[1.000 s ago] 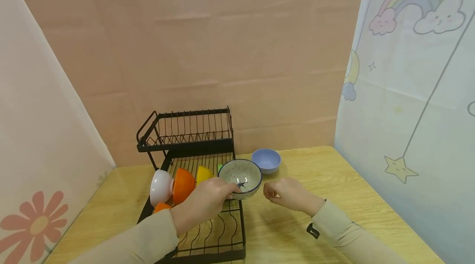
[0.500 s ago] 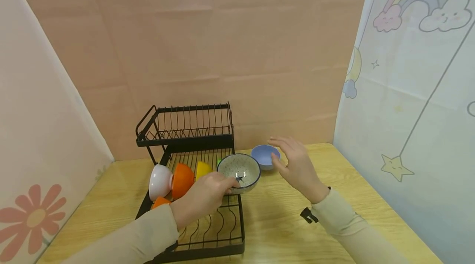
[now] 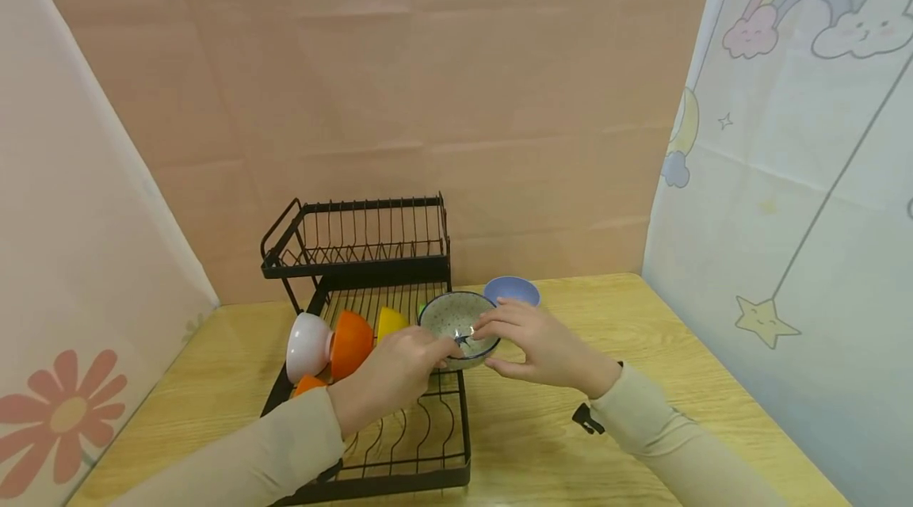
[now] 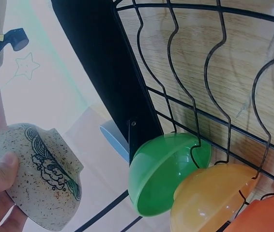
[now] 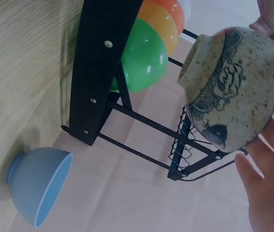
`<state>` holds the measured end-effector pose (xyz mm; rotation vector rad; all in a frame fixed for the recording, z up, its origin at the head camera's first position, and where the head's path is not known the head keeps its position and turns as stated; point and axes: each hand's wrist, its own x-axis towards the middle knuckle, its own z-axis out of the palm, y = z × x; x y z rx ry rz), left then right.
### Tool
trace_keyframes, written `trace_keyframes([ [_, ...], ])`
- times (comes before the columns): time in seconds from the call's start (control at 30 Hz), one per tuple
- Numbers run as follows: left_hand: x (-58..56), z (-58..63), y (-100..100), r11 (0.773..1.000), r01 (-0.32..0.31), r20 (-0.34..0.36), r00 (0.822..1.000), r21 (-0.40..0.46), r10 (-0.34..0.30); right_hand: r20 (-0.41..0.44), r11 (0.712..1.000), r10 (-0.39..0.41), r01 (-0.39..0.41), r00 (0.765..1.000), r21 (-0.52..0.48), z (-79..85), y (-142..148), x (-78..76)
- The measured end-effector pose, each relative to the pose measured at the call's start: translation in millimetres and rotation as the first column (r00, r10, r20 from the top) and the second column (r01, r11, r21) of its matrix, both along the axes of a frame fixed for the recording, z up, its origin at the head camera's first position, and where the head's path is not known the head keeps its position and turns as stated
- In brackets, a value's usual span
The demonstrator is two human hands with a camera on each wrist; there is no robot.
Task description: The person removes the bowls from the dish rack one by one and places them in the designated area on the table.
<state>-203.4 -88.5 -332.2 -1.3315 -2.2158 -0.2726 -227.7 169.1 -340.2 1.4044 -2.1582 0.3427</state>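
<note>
A speckled grey bowl (image 3: 452, 313) with a dark blue rim is held up over the right side of the black dish rack (image 3: 406, 482), its mouth tilted toward me. My left hand (image 3: 406, 364) grips its near rim, thumb over the edge. At the bowl's right side is my right hand (image 3: 542, 344), its loosely extended fingers reaching over the rim and its thumb spread outside. Dark wave patterns show on the bowl's outer wall (image 5: 238, 87) in the right wrist view; some right fingertips are hidden behind it.
White (image 3: 305, 348), orange (image 3: 349, 344), yellow (image 3: 391, 322) and green bowls (image 4: 151, 164) stand on edge in the rack's lower level. Another orange bowl (image 3: 310, 385) sits nearer me. A blue bowl (image 3: 512, 290) is on the table behind, right of the raised upper rack (image 3: 357, 265).
My right hand has spread its fingers, moved up near the blue bowl, then swung left to the speckled bowl's rim. The left hand keeps its grip in nearly the same place.
</note>
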Motion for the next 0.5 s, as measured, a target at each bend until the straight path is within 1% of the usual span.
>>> trace_keyframes([
  [0.13,-1.0,-0.4,1.3,1.000,0.005,-0.021,1.000,0.004,-0.005,-0.008,0.999,0.035,-0.035,0.999,0.023,-3.4,-3.1,-2.2],
  [0.3,-1.9,-0.1,3.1,1.000,0.012,-0.021,1.000,0.004,-0.012,-0.035,0.997,0.065,-0.064,0.997,0.046,-6.6,-7.0,-3.9],
  [0.4,-2.1,0.5,3.7,1.000,0.010,-0.009,1.000,-0.007,-0.010,-0.065,0.996,0.070,-0.066,0.995,0.058,-9.3,-8.4,-6.1],
  [0.5,-2.5,0.4,3.8,1.000,0.008,0.004,1.000,-0.018,-0.008,-0.076,0.997,0.052,-0.047,0.996,0.062,-11.6,-9.2,-7.0],
])
